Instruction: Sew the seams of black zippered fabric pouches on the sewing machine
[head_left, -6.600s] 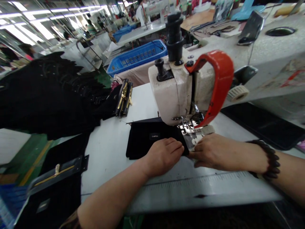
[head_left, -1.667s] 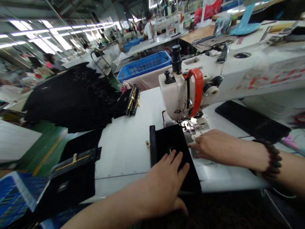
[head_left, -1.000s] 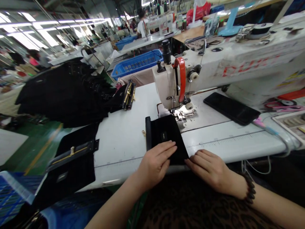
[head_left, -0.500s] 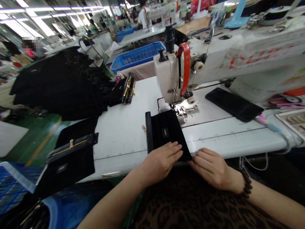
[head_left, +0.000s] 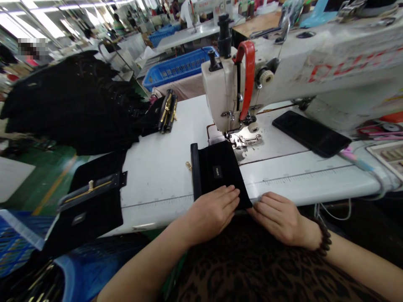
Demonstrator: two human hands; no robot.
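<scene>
A black fabric pouch panel point(head_left: 228, 161) lies on the machine bed, its far right corner at the presser foot point(head_left: 229, 136). It bears a small dark label point(head_left: 217, 171), and a black strip point(head_left: 195, 170) with a gold zipper pull point(head_left: 188, 165) runs along its left edge. My left hand point(head_left: 215, 209) rests flat on the near part of the panel, fingers stretched out. At the near right corner, my right hand point(head_left: 278, 216) has its fingers bent and pinches the fabric edge. The white sewing machine point(head_left: 217, 92) stands just beyond.
A black phone point(head_left: 311, 133) lies on the bed at right. Zippered pieces point(head_left: 168, 112) and a large black fabric pile point(head_left: 69, 100) are at left. Another black panel point(head_left: 97, 205) overhangs the table's left edge, near blue baskets point(head_left: 66, 272). A blue crate point(head_left: 179, 67) stands behind.
The camera view has shifted slightly, so the scene sits a little higher in the picture. Both hands and the panel keep nearly the same place at the machine.
</scene>
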